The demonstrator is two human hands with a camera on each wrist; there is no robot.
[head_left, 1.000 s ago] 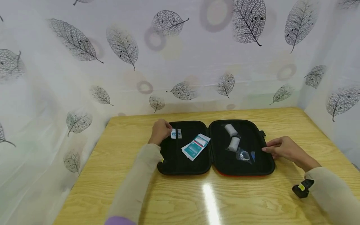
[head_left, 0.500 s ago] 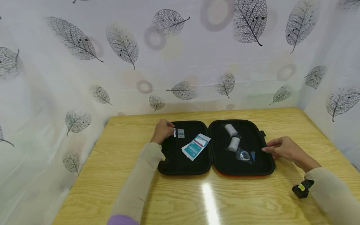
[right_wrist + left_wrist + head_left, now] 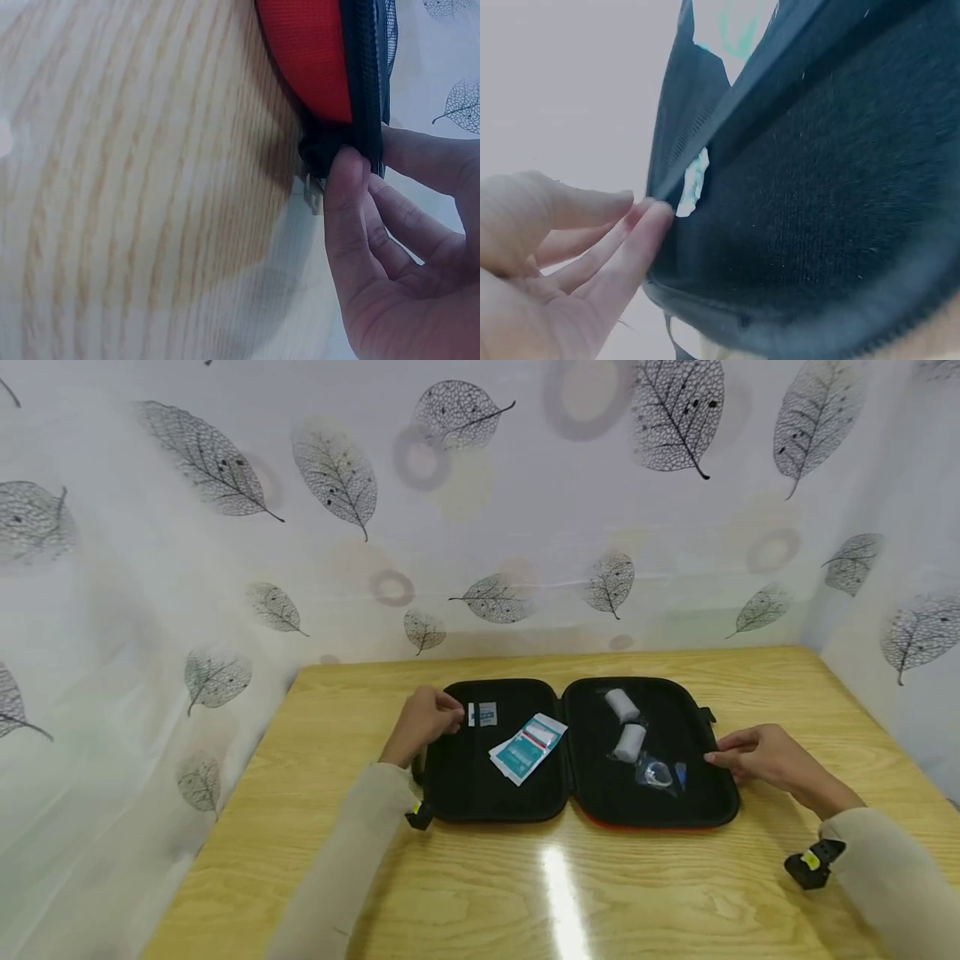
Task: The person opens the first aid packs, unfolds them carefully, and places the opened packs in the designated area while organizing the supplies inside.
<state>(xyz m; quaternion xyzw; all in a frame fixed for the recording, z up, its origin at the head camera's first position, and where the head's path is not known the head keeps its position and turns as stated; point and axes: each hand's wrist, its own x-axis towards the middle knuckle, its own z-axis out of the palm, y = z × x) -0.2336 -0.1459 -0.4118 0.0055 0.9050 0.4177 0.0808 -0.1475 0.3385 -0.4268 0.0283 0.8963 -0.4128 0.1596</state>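
Observation:
A zip case [image 3: 517, 806], red outside and lined in black, lies unfolded on the table. My left hand [image 3: 427, 722] is at the far left rim of its left half, holding nothing, fingertips right at the edge in the left wrist view. Just right of them, a small white and blue packet [image 3: 486, 714] sits under a dark strap. Teal and white packets [image 3: 528, 748] overlap in the same half. My right hand [image 3: 772, 760] pinches the rim of the right half between thumb and fingers; the case's red shell [image 3: 311, 52] shows in the right wrist view.
Two white rolls [image 3: 630, 742] and a clear bag [image 3: 657, 773] with a pale ring-shaped thing lie in the right half. The wooden table [image 3: 480, 885] extends in front of the case. Leaf-patterned sheeting [image 3: 525, 527] hangs behind and at both sides.
The small packet has slid rightward under the strap. My left hand has let go of it and drawn back slightly left. My right hand stays at the rim.

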